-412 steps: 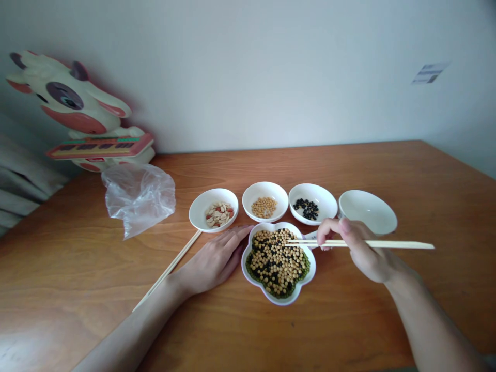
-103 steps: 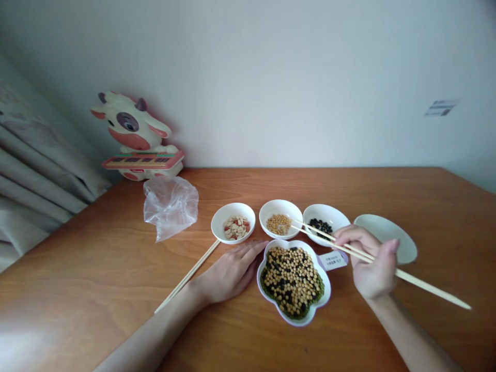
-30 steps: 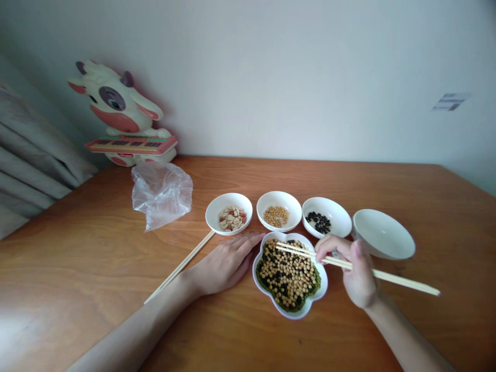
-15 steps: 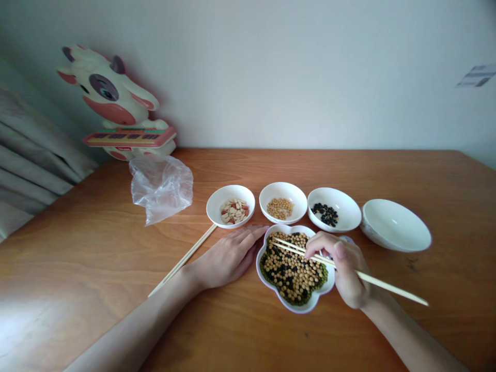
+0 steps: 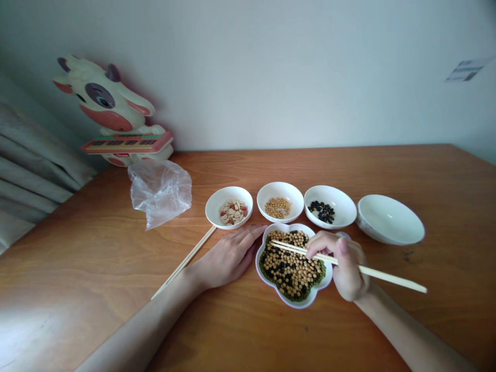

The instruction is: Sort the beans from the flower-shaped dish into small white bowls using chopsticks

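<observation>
My right hand [image 5: 344, 268] grips chopsticks [image 5: 387, 275], fingers closed round them, the tips over the mixed beans [image 5: 289, 268] in the flower-shaped dish [image 5: 293, 305]. My left hand [image 5: 228, 256] lies open on the table [image 5: 96, 289], fingertips just beside the dish, with a second pair of chopsticks [image 5: 186, 262] near my wrist.

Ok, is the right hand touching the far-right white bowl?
Apart: the head view shows wood tabletop between the right hand and the white bowl.
</observation>
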Tool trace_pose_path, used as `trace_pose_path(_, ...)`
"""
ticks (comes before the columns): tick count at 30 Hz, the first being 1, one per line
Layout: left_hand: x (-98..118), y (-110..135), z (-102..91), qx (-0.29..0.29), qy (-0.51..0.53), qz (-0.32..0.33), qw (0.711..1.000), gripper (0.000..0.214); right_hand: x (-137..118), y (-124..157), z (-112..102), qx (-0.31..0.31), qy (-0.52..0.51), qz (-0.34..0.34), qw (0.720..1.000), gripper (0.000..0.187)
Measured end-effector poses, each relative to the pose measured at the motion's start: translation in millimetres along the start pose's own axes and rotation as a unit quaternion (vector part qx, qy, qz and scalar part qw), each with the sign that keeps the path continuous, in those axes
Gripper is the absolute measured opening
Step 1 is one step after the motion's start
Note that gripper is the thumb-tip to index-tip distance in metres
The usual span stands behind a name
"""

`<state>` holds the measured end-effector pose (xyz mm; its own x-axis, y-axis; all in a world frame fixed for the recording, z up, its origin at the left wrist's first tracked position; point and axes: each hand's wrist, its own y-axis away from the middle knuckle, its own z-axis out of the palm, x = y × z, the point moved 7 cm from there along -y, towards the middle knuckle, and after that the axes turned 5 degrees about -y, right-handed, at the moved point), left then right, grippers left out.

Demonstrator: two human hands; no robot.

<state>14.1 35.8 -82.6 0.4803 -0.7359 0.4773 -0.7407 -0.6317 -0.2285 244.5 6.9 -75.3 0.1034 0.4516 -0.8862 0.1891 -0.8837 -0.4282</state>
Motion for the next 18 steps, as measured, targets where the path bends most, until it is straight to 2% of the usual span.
trace_pose_path(6, 0, -1, 0.6, -0.002, -0.006, 0.004, 1.000, 0.057, -2, -4, -5, 0.001, 0.010, 0.013, 1.000, 0.075)
trace_pose_path(11, 0, 0, 0.2, 0.004, -0.011, 0.006, 1.000, 0.056, -6, -4, 0, -0.038, 0.028, 0.017, 0.999, 0.072)
trace_pose_path(18, 0, 0, -0.3, 0.002, -0.021, 0.004, 1.000, 0.057, -7, -5, 4, -0.053, 0.046, 0.019, 0.997, 0.068)
